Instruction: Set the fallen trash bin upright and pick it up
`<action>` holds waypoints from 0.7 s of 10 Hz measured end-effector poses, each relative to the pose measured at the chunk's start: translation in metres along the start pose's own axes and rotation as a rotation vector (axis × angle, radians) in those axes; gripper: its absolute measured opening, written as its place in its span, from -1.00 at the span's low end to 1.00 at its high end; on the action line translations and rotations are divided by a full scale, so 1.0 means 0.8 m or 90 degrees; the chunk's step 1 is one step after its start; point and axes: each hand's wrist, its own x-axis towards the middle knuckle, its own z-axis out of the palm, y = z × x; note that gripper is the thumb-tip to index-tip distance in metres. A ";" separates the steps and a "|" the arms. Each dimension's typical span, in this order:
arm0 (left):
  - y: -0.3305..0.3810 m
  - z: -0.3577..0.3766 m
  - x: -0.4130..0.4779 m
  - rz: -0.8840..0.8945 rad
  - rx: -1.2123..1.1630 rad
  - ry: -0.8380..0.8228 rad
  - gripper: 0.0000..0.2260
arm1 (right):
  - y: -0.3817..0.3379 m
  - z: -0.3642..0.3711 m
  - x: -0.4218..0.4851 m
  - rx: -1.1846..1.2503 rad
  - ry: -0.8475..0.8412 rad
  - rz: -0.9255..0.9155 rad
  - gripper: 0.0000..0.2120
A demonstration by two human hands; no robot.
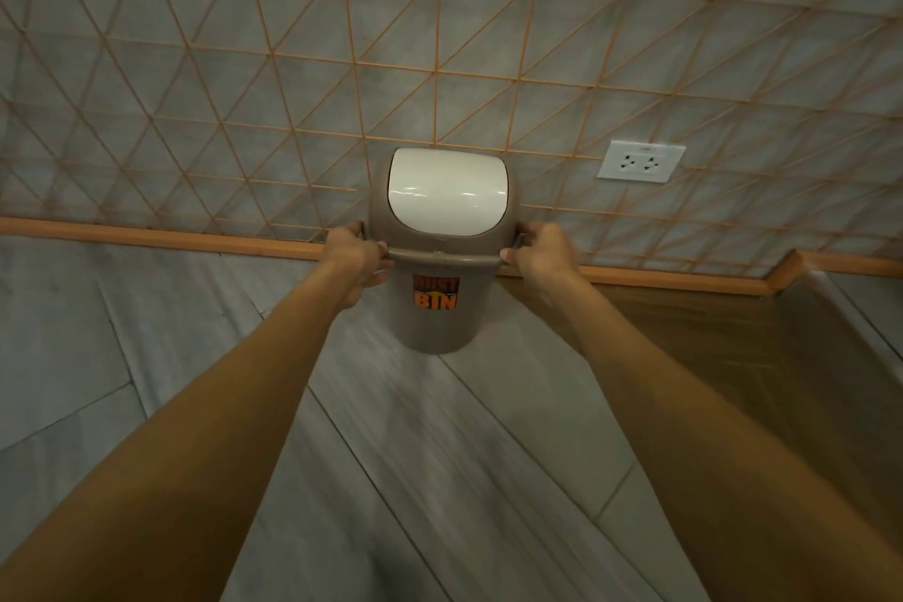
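Observation:
The trash bin [437, 323] is a small grey-brown plastic bin with a white swing lid [447, 191] and an orange "DUST BIN" sticker on its front. It stands upright in the middle of the view, close to the wall. My left hand [354, 262] grips the bin's rim on its left side. My right hand [542, 254] grips the rim on the right side. Both arms stretch forward. Whether the bin's base touches the floor I cannot tell.
A grey wall with an orange triangle grid stands right behind the bin. An orange skirting board [161, 237] runs along its foot. A white double socket [641, 160] sits on the wall to the right. Grey floor tiles [440, 455] lie below; a brown wooden surface [708, 347] lies at the right.

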 end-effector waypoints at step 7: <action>0.065 -0.021 -0.068 0.167 0.423 0.053 -0.40 | -0.070 -0.061 -0.051 -0.085 -0.023 -0.030 -0.56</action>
